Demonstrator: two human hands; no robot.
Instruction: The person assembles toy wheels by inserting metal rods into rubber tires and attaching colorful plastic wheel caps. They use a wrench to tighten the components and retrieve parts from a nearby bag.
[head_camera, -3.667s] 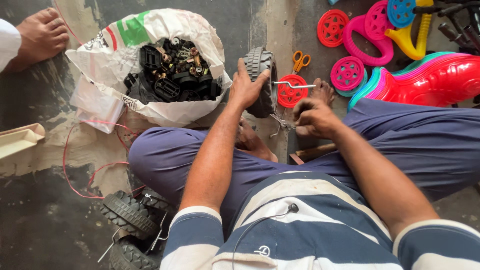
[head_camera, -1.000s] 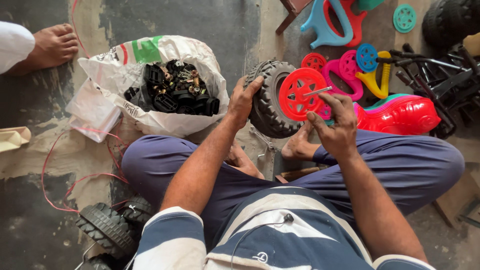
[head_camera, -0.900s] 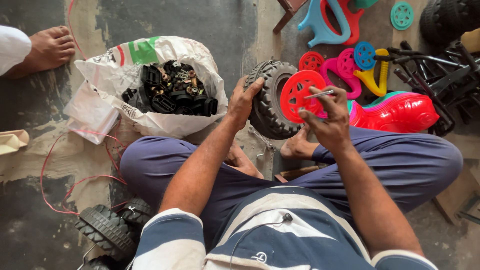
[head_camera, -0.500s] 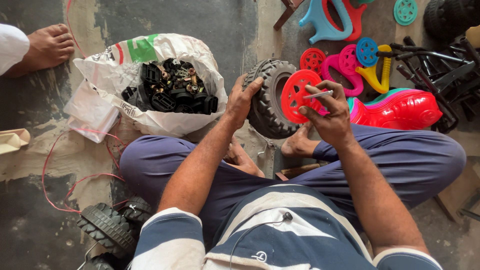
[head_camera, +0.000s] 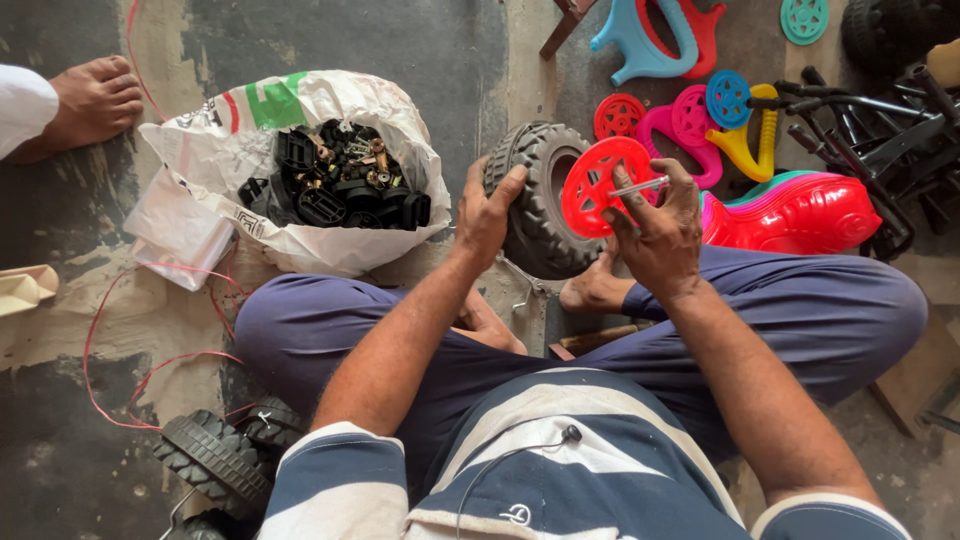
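Wheel (head_camera: 535, 200) now tipped hub-side up versus edge-on earlier, left hand (head_camera: 487, 210) clamped on tread, right hand (head_camera: 655, 225) pinching metal pin (head_camera: 638, 186) at red hub (head_camera: 600, 185).

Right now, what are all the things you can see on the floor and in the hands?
Tyre: one, black, held upright by left hand.
Hub: one, red, against the tyre.
Rod: one, metal, in right hand.
Sack: one, white, holding black parts.
Discs: several, red, pink, blue, teal, top right.
Shell: one, red, right.
Frames: black, far right.
Spare tyres: black, bottom left.
String: red, left.
Foot: another person's, top left.
Left hand: on tyre.
Right hand: on rod.
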